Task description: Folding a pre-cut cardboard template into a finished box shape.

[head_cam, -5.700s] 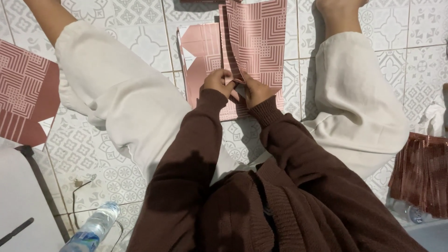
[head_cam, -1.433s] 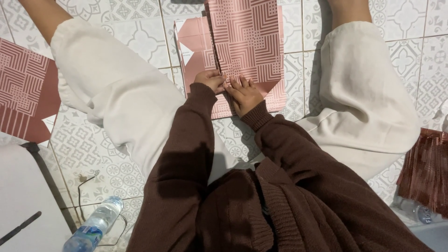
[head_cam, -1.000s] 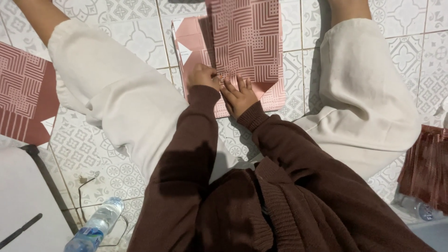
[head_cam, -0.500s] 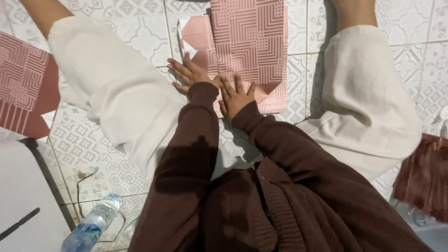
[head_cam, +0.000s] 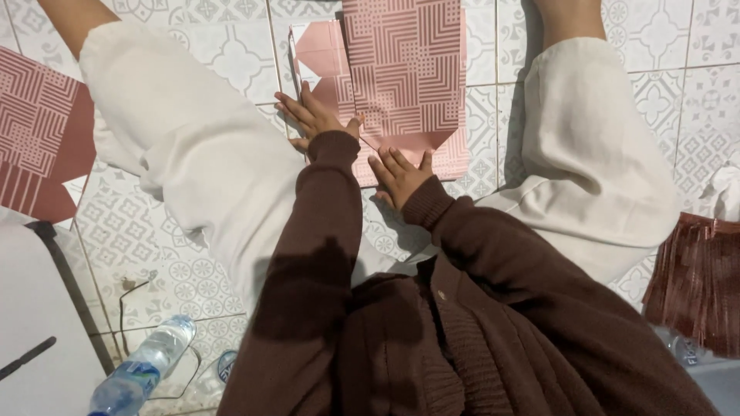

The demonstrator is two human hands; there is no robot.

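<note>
A pink paper bag (head_cam: 405,73) with a white geometric line pattern lies flat on the tiled floor between my legs, its near end folded into flaps. My left hand (head_cam: 317,119) rests flat, fingers spread, on the bag's left edge beside my left trouser leg. My right hand (head_cam: 399,176) presses flat on the folded near flap, fingers apart. Both arms wear brown knit sleeves. Neither hand grips anything.
Another patterned pink sheet (head_cam: 38,142) lies at the far left. A stack of dark pink paper pieces (head_cam: 697,281) sits at the right. A clear water bottle (head_cam: 142,370) lies near a white board (head_cam: 35,331) at the lower left. My cream trouser legs (head_cam: 185,154) flank the bag.
Both hands went from pinching the fold to lying flat on it. My left hand slid out to the bag's left edge; my right hand drew back toward me along the flap.
</note>
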